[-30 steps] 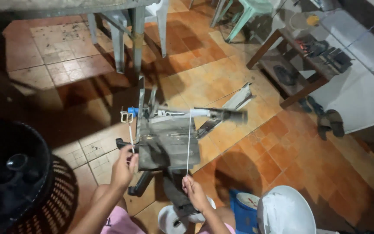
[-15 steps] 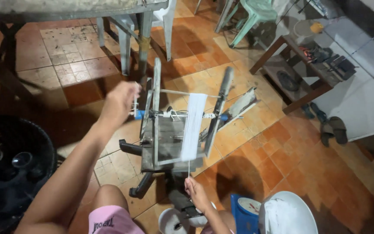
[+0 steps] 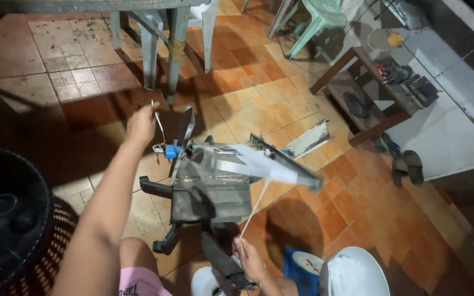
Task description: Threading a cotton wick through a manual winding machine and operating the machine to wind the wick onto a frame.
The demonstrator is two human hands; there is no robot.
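A grey metal winding frame [image 3: 209, 186] stands on the tiled floor in front of me, with a blue crank piece [image 3: 172, 151] on its left side. White strip [image 3: 264, 164] is wound across its blurred, spinning arms. My left hand [image 3: 141, 125] is raised above the crank and closed on its thin wire handle [image 3: 159, 125]. My right hand [image 3: 248, 257] is low near my knee, pinching a white strand [image 3: 254, 211] that runs up to the frame.
A black fan grille [image 3: 6, 219] lies at the left. A white bucket [image 3: 352, 274] and a blue tub [image 3: 300, 268] sit at the lower right. Grey table legs [image 3: 171, 49], a green plastic chair [image 3: 314, 22], a wooden shelf [image 3: 368, 93] and sandals [image 3: 404, 164] stand beyond.
My left hand has gone from the crank's low point up and round, turning it. The frame's arms have rotated and the white strip now blurs across them. My right hand stays on the strand.
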